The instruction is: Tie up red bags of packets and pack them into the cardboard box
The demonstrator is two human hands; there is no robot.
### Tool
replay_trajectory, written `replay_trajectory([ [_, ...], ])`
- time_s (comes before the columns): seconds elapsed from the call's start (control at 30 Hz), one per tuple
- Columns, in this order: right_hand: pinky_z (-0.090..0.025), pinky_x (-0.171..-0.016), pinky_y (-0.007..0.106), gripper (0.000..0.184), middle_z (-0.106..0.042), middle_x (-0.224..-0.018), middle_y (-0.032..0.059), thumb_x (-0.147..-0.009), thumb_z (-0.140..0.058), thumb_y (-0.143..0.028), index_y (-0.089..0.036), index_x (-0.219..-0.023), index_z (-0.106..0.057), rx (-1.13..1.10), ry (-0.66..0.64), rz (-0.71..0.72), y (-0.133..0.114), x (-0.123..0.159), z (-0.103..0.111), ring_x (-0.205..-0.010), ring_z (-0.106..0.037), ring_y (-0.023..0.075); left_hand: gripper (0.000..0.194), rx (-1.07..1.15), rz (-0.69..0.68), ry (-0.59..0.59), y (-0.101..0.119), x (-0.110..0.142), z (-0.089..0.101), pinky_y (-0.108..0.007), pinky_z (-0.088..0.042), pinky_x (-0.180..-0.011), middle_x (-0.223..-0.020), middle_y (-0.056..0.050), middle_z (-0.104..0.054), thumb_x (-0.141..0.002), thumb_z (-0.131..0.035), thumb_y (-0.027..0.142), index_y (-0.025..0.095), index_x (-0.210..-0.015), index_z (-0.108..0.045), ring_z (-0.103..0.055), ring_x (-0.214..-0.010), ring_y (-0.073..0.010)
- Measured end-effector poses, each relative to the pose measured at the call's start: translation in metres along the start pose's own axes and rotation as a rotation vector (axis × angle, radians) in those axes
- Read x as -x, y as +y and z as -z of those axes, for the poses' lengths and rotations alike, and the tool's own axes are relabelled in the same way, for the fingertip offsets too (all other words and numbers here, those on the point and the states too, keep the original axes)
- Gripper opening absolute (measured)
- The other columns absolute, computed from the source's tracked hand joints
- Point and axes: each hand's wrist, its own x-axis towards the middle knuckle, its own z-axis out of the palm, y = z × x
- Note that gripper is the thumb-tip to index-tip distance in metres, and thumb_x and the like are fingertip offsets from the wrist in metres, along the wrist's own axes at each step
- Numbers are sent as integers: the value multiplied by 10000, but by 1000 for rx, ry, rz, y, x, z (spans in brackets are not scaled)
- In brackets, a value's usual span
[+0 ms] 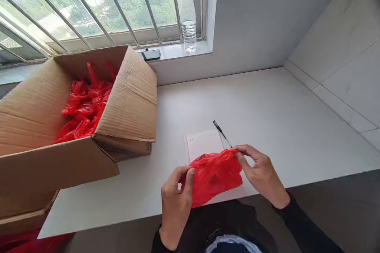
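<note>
A red plastic bag (218,176) is stretched between my two hands above the table's front edge. My left hand (178,189) pinches the bag's left corner between thumb and fingers. With thumb and forefinger, my right hand (258,168) grips the upper right corner. The bag hides the lower part of a white notepad (204,142) lying on the table, which has small marks near its top. Beside the pad's right edge lies a pen (221,131) with a black cap, its lower end close behind the bag. Whether anything is inside the bag I cannot tell.
An open cardboard box (130,99) at the left holds several knotted red bags (84,106). On the windowsill are a phone (151,54) and a clear water bottle (189,19). The white table (282,118) meets walls at the back and right. More red plastic (38,243) shows at lower left.
</note>
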Motion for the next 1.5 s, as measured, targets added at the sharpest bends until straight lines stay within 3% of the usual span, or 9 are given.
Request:
replay_trajectory([
  [0.2, -443, -1099, 425, 419, -610, -1390, 42, -981, -544, -287, -306, -1399, -550, 68, -63, 121, 4, 11, 8, -1296, -543, 249, 253, 43, 36, 47, -5, -4, 10, -277, -481, -740, -894, 1, -667, -991, -582, 491, 244, -1021, -630, -612, -803, -180],
  [0.3, -506, -1005, 387, 348, -657, -1263, 24, -978, -612, -362, -324, -1324, -601, 42, -138, 131, -11, 13, 0, -1189, -595, 240, 215, 34, 8, 5, 4, 0, 7, -256, -456, -718, -806, 34, -599, -935, -681, 442, 247, -899, -599, -555, -746, -154],
  [0.47, -543, -876, 340, 173, -684, -1107, 12, -1014, -610, -417, -293, -1128, -650, -33, 200, 3, -20, 21, -3, -1018, -660, 203, 232, 110, 67, 68, 11, 4, 11, -257, -465, -675, -794, 29, -603, -951, -665, 462, 243, -889, -618, -560, -719, -154],
  [0.57, -513, -956, 359, 248, -655, -1140, 28, -989, -635, -233, -284, -1230, -606, 80, 393, 305, -32, 31, -5, -1099, -628, 202, 235, 192, 92, 61, 17, 4, 13, -271, -517, -713, -854, 12, -648, -937, -685, 475, 244, -947, -648, -623, -778, -175],
  [0.7, -427, -1141, 444, 367, -698, -1190, 55, -982, -537, -48, -220, -1302, -589, 303, -65, 785, -52, 30, -15, -1105, -648, 196, 218, 207, 70, -64, 27, 3, 9, -255, -499, -654, -782, 21, -651, -931, -698, 440, 237, -877, -641, -588, -696, -159],
  [0.87, -402, -1161, 518, 271, -730, -889, 29, -1032, -410, -61, -173, -1059, -656, 655, -233, 546, -43, 26, -19, -818, -690, 194, 273, 276, 147, 74, 22, 4, 7, -225, -448, -605, -691, 44, -553, -893, -741, 415, 226, -749, -605, -491, -650, -136],
  [1.0, -545, -698, 358, 287, -645, -634, -1, -994, -434, -68, -215, -814, -603, 795, -344, 413, -31, 36, -13, -583, -617, 193, 353, 384, 231, 153, 17, 5, 8, -210, -450, -617, -685, 52, -531, -851, -793, 397, 224, -690, -532, -487, -658, -125],
  [1.27, -383, -516, 344, 185, -729, -695, 39, -1010, -578, -327, -180, -1099, -647, 1000, -523, 125, -29, 30, -21, -571, -692, 255, 198, 911, 583, -122, 43, -3, 2, -253, -551, -737, -969, -38, -711, -862, -779, 304, 185, -999, -699, -675, -871, -182],
  [1.5, -300, -493, 309, 299, -713, -645, 34, -1045, -476, -251, -202, -825, -672, 964, -425, 79, -29, 23, -21, -541, -679, 200, 519, 557, 445, -45, 41, -2, -1, -290, -557, -689, -853, -22, -737, -698, -919, 368, 214, -1121, -661, -707, -791, -213],
])
